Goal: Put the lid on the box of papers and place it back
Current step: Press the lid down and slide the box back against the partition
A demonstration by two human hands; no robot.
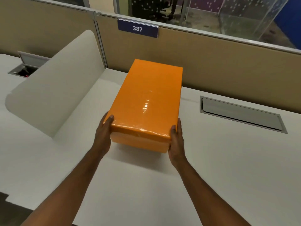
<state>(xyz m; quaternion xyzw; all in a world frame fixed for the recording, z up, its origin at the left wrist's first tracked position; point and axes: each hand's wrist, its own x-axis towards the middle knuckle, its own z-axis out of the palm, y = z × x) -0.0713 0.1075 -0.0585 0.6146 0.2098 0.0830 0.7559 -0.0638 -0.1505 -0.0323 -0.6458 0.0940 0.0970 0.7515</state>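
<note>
An orange box [140,142] with its glossy orange lid [148,98] on top stands lengthwise in the middle of the white desk [211,168]. The lid covers the box fully, so the papers inside are hidden. My left hand [103,132] grips the near left corner, thumb on the lid's edge. My right hand [176,141] grips the near right corner the same way. The near end seems slightly raised off the desk.
A curved white divider panel [53,95] rises at the left. A closed metal cable flap [241,113] is set in the desk at the right, an open one [24,67] at the far left. A beige partition with a "387" sign [137,28] runs behind.
</note>
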